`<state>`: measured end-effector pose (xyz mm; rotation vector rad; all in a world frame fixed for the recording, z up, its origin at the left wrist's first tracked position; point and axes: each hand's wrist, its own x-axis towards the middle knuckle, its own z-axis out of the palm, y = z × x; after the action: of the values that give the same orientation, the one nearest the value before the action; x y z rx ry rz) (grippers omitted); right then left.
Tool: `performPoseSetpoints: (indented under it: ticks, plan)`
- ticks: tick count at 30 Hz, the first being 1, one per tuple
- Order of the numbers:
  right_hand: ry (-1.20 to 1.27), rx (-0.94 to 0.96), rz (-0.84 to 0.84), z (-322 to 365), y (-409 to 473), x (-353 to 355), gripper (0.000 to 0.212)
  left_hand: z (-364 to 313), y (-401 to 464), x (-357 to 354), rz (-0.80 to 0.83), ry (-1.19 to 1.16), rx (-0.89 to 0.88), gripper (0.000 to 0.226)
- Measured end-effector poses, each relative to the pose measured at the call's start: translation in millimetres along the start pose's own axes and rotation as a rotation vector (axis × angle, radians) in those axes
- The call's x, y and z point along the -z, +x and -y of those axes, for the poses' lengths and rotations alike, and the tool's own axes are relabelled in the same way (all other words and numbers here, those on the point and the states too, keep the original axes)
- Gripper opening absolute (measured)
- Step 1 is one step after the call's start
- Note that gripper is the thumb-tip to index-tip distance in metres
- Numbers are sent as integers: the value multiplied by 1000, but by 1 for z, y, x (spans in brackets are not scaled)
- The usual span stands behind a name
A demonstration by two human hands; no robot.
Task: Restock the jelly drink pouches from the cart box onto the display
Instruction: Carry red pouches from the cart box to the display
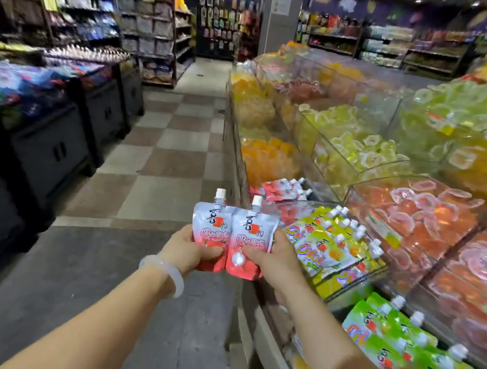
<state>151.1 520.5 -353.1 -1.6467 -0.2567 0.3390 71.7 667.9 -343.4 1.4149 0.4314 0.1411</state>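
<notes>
I hold two red-and-white jelly drink pouches side by side, upright with white caps on top, in front of me over the aisle. My left hand [187,251] grips the left pouch [210,226] at its lower part. My right hand [272,258] grips the right pouch [250,237] the same way. To the right, the display [251,320] has a clear bin with more red pouches [284,188], a bin of yellow pouches [330,246] and green pouches [394,346] nearer to me. The cart box is out of view.
Clear bins of jelly cups in yellow [357,144], orange [268,156] and pink [425,216] fill the display's upper tiers. Dark display counters [53,151] line the aisle's left side. A checkered floor [171,155] runs ahead to shelves [153,37] at the back.
</notes>
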Motion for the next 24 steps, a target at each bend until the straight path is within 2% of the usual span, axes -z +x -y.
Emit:
performPoseSetpoints:
  ticks: [6, 11, 15, 18, 21, 24]
  plan:
    - [46, 13, -85, 5, 90, -65, 39, -26, 105, 62, 30, 22, 21, 29]
    - [90, -24, -180, 13, 146, -86, 28, -48, 191, 81, 105, 44, 50, 41]
    - [-42, -26, -334, 14, 184, -71, 17, -50, 250, 57, 223, 80, 55, 34]
    - [-75, -62, -421, 17, 219, -50, 22, -55, 295, 32, 311, 91, 48, 34]
    - [-52, -121, -467, 17, 260, -31, 36, -62, 344, 8, 386, 117, 43, 32]
    - [-35, -176, -525, 14, 299, -13, 39, -68, 389, -13, 452, 195, 45, 28]
